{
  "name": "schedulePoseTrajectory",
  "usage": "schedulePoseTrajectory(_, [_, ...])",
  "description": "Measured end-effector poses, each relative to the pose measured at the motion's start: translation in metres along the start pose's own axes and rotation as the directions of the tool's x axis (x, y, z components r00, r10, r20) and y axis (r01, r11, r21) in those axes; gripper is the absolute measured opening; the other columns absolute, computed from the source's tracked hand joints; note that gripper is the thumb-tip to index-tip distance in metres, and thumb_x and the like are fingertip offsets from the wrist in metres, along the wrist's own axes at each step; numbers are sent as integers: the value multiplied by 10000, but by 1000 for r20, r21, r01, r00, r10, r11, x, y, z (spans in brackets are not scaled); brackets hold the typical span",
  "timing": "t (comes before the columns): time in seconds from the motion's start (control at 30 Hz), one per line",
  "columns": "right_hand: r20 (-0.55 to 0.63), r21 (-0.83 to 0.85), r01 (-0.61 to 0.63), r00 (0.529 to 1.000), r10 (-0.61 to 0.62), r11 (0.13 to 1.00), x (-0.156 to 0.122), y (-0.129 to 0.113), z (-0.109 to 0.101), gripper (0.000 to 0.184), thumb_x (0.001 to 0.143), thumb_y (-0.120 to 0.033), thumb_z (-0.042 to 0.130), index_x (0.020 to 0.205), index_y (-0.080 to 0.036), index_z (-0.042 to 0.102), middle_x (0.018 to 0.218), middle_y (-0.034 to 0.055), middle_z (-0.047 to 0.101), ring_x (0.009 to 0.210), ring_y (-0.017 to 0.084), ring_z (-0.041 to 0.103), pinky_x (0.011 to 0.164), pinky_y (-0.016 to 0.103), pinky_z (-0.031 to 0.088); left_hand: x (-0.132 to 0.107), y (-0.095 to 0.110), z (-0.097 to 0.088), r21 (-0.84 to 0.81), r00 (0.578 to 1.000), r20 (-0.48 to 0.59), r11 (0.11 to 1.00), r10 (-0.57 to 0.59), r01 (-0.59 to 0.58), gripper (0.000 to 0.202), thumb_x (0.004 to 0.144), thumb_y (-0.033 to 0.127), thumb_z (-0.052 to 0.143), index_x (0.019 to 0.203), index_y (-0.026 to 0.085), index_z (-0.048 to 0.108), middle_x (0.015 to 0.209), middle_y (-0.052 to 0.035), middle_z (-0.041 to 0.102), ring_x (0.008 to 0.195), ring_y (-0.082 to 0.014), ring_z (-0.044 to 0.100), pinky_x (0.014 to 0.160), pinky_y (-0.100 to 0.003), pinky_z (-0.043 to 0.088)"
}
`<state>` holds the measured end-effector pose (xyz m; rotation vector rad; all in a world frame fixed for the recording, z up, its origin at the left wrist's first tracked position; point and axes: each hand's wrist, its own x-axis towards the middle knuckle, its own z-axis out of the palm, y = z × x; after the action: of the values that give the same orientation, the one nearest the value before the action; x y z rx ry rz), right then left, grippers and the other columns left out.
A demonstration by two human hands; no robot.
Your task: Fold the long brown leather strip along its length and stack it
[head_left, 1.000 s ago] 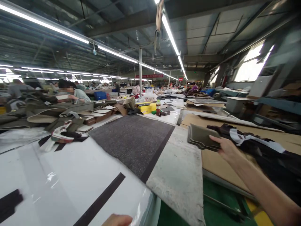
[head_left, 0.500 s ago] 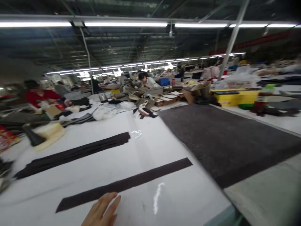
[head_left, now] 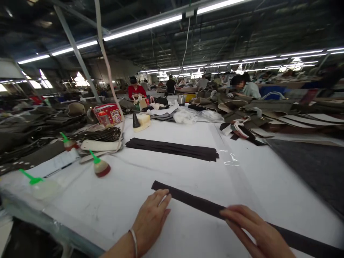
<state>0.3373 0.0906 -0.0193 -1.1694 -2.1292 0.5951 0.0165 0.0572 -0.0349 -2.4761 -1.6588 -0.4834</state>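
Observation:
A long dark brown strip [head_left: 197,201] lies slantwise across the white tabletop and runs out of view at the lower right. My left hand [head_left: 152,216], with a bracelet at the wrist, has its fingertips at the strip's left end, fingers extended. Over the middle of the strip reaches my right hand [head_left: 254,225], slightly blurred, its fingers stretched out and the fingertips at the strip's edge. Neither hand appears to grip it. Farther up the table is a pile of similar dark strips [head_left: 172,148].
Green-tipped squeeze bottles [head_left: 102,167] stand at the left, near a notepad [head_left: 57,163] and a red snack bag [head_left: 109,114]. A black cone-shaped object [head_left: 136,121] sits beyond the pile. At the right lies a large dark sheet [head_left: 309,168]. Co-workers [head_left: 137,89] are in the background.
The view has swung left, bringing the bottles and snack bag into sight. Earlier one hand showed beside the strip; now both hands are at it.

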Motion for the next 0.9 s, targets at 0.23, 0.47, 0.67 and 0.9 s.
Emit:
schedulePoseTrajectory(0.23, [429,-331,50,897,103,942,132,-38,72,323,893,-168,505,1210,-207,552,1167,84,555,1048,226,527,898,369,391,7,-30,20,-146,989,126,988,72,-53,459,847,114,541,1301,174,505,1335,-120,523,1200,-288,517,978,-460,485])
schedulePoseTrajectory(0.47, [512,-317,76,853,104,945,150,-28,99,116,861,-120,493,784,-165,568,859,61,570,791,197,508,759,351,319,0,-40,31,-150,987,144,987,71,-49,486,843,169,591,1318,146,494,1357,-146,497,1202,-310,512,976,-467,485])
schedulePoseTrajectory(0.67, [437,-46,-211,875,209,976,163,-10,91,177,902,-305,405,794,-180,472,797,48,556,690,167,454,654,314,358,-1,-42,38,-140,993,84,988,81,-69,472,853,190,576,1315,146,490,1327,-143,525,1180,-302,529,955,-467,502])
schedulePoseTrajectory(0.9, [469,528,-501,845,257,686,162,-23,74,358,900,-539,450,849,-189,402,1007,100,611,736,140,540,704,302,440,-1,-41,42,-112,995,52,991,86,-80,449,873,187,537,1319,167,487,1316,-139,533,1181,-305,527,937,-471,514])
